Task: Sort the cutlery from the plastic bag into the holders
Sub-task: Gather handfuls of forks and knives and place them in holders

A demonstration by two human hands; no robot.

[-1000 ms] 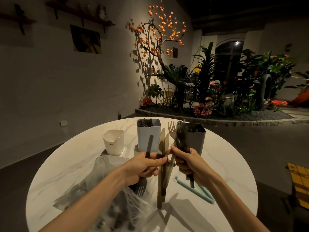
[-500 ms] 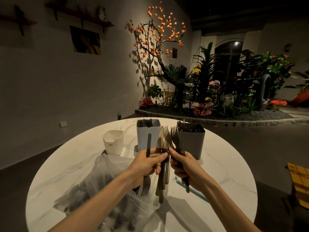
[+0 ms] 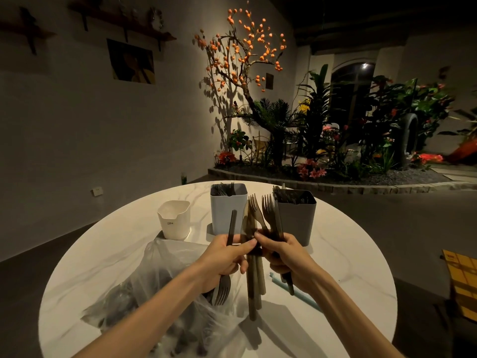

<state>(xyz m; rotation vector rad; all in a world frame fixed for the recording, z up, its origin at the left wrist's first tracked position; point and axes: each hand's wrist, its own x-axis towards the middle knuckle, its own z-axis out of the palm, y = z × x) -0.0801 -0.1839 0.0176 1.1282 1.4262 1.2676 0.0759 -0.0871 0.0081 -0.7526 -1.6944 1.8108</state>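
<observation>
My two hands have drawn together above the white marble surface (image 3: 335, 254). My left hand (image 3: 227, 257) grips an upside-down dark fork (image 3: 227, 267), tines over the clear plastic bag (image 3: 160, 293); my right hand (image 3: 289, 257) clenches the upright dark plastic forks (image 3: 268, 213), tines up. Between them the pale knives (image 3: 254, 280) stand vertical, ready to split toward the grey square holder (image 3: 296, 218).

Two bare forearms reach forward from the bottom edge, converging at centre. The left hand (image 3: 227, 257) is curled in a fist, thumb extended rightward across the top. The right hand (image 3: 286, 257) mirrors it, fingers curled and forefinger tip meeting the left thumb, both hands raised and gripping.
</observation>
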